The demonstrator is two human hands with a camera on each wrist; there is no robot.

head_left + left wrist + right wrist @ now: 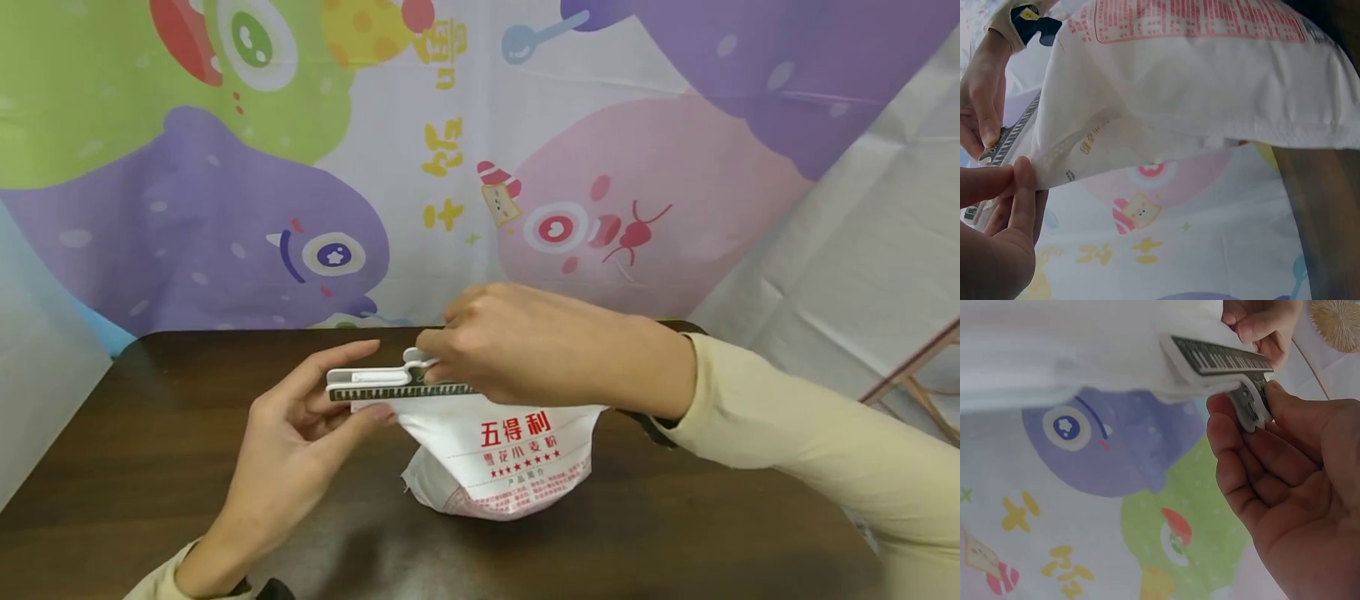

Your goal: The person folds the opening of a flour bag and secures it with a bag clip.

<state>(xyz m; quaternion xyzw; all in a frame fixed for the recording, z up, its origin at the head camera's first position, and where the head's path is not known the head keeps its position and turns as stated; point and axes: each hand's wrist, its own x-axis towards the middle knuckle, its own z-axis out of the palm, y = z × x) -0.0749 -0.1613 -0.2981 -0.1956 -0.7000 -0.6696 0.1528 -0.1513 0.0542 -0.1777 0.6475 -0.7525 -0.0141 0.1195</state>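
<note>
A white flour bag (pixel 517 467) with red lettering stands on the dark table, its top gathered up. Along that top edge lies a white bag clip (pixel 378 382) with a piano-key pattern. My right hand (pixel 536 350) pinches the clip's handle between thumb and fingers, as the right wrist view shows at the handle (pixel 1250 406). My left hand (pixel 292 450) pinches the bag's top corner by the clip's left end; in the left wrist view the fingers (pixel 1022 194) press on the white material. The right hand hides part of the clip in the head view.
The dark brown table (pixel 150 467) carries the bag near its middle. Behind its far edge hangs a cartoon-printed cloth (pixel 465 275). A wooden frame (pixel 918 392) stands at the right, and a round woven item (pixel 1338 322) shows in the right wrist view.
</note>
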